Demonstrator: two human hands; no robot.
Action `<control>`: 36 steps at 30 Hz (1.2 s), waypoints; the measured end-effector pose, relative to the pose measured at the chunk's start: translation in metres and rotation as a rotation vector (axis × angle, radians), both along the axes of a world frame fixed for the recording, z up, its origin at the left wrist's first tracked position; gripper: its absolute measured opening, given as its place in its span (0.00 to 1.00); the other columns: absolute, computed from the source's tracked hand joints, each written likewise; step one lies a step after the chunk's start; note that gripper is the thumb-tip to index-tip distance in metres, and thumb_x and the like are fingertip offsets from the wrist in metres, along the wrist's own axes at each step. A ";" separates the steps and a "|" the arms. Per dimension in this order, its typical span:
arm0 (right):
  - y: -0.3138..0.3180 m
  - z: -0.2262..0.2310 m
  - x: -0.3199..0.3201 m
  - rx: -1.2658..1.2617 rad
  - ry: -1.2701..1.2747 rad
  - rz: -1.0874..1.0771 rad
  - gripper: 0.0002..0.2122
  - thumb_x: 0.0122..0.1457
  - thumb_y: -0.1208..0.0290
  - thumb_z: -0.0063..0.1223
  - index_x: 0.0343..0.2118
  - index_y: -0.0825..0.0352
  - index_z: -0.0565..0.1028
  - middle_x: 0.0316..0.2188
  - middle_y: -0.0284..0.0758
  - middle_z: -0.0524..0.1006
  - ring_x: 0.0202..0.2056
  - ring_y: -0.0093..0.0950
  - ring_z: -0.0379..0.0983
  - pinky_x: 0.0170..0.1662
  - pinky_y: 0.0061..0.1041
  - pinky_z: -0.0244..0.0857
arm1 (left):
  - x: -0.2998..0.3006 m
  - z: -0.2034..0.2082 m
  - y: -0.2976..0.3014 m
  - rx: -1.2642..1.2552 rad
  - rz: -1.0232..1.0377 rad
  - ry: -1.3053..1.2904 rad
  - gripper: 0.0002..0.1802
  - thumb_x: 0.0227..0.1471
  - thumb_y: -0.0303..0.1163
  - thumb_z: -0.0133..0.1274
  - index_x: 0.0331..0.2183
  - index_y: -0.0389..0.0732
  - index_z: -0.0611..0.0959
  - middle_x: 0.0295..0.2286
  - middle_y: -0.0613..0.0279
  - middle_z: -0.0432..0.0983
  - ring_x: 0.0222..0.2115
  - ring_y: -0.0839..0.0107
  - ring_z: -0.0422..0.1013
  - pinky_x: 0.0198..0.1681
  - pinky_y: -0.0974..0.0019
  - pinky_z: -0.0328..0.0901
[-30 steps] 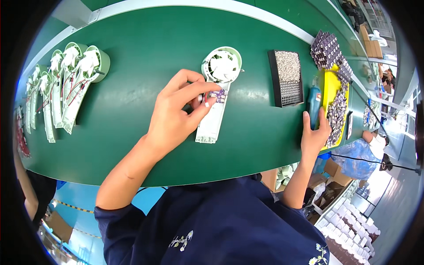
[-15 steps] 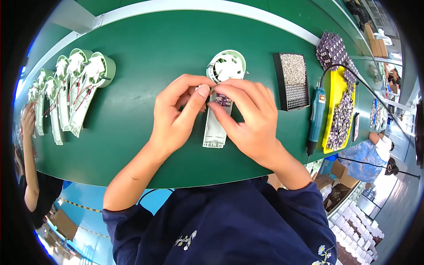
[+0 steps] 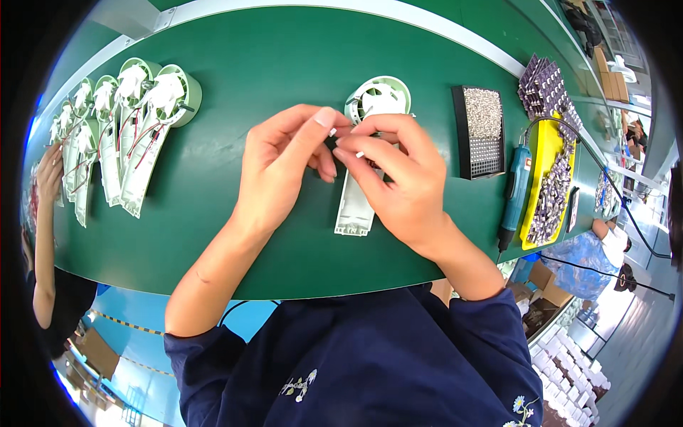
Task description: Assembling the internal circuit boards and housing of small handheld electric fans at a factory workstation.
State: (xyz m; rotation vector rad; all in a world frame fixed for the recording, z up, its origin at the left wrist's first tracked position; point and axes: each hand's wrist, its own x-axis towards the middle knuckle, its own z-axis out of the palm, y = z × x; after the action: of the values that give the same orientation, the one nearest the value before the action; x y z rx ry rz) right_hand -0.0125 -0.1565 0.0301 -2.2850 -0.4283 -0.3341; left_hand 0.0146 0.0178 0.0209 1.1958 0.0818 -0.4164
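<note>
A pale green handheld-fan half (image 3: 354, 213) lies on the green bench in front of me, its round head (image 3: 380, 98) with white blades away from me. Over its upper handle, my left hand (image 3: 274, 160) is closed in a pinch, with a small white connector (image 3: 332, 132) at its thumb and fingertip. Close beside it, my right hand (image 3: 407, 178) pinches another small white piece (image 3: 360, 154), which looks like a connector. My fingers hide most of the handle's inside and any wires there.
Several similar fan halves (image 3: 146, 164) with red wires lie at the left, near another person's hand (image 3: 50, 171). To the right are a black box of small metal parts (image 3: 484, 117), a blue-green electric screwdriver (image 3: 517, 186) and a yellow tray (image 3: 535, 206) of circuit boards. Purple board panels (image 3: 544, 85) lie behind.
My hands have lifted slightly off the handle, and white pieces now show at both fingertips. The purple circuit board, seen in the handle before, is now mostly hidden. The view has shifted a little.
</note>
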 end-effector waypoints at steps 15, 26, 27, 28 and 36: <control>-0.038 0.017 0.002 0.265 0.438 0.255 0.15 0.67 0.77 0.50 0.55 0.71 0.77 0.35 0.36 0.75 0.37 0.27 0.72 0.42 0.24 0.66 | -0.008 -0.013 -0.005 0.199 0.012 -0.189 0.07 0.64 0.26 0.53 0.42 0.34 0.80 0.26 0.67 0.76 0.23 0.84 0.69 0.27 0.76 0.65; -0.025 0.020 -0.004 -0.228 0.057 0.116 0.13 0.54 0.82 0.63 0.43 0.68 0.82 0.31 0.34 0.76 0.31 0.31 0.75 0.31 0.29 0.69 | -0.014 -0.012 -0.012 0.401 -0.013 -0.520 0.05 0.52 0.22 0.64 0.33 0.35 0.86 0.30 0.64 0.75 0.20 0.82 0.65 0.23 0.75 0.61; -0.026 0.019 -0.003 -0.256 0.027 0.115 0.12 0.52 0.80 0.65 0.42 0.68 0.83 0.29 0.32 0.75 0.30 0.31 0.74 0.29 0.29 0.70 | -0.013 -0.013 -0.013 0.397 -0.009 -0.503 0.05 0.52 0.22 0.64 0.33 0.34 0.86 0.30 0.64 0.75 0.20 0.82 0.65 0.23 0.75 0.61; -0.028 0.017 -0.004 -0.257 0.031 0.115 0.12 0.52 0.80 0.65 0.42 0.68 0.83 0.29 0.32 0.75 0.30 0.31 0.74 0.29 0.29 0.70 | -0.013 -0.012 -0.013 0.395 -0.010 -0.500 0.05 0.52 0.22 0.64 0.33 0.34 0.86 0.30 0.64 0.75 0.20 0.82 0.65 0.23 0.75 0.61; -0.032 0.017 -0.004 0.236 0.455 -0.032 0.08 0.55 0.83 0.63 0.38 0.69 0.83 0.35 0.31 0.79 0.32 0.16 0.74 0.27 0.14 0.63 | -0.013 -0.011 -0.008 0.418 -0.077 -0.519 0.05 0.55 0.22 0.62 0.36 0.35 0.85 0.34 0.64 0.75 0.30 0.80 0.71 0.29 0.75 0.66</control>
State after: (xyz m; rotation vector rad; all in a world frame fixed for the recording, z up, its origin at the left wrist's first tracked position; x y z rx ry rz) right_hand -0.0167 -0.1881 0.0474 -2.0553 -0.1118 0.1187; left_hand 0.0020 0.0100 0.0102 1.6908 -0.3417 -0.1450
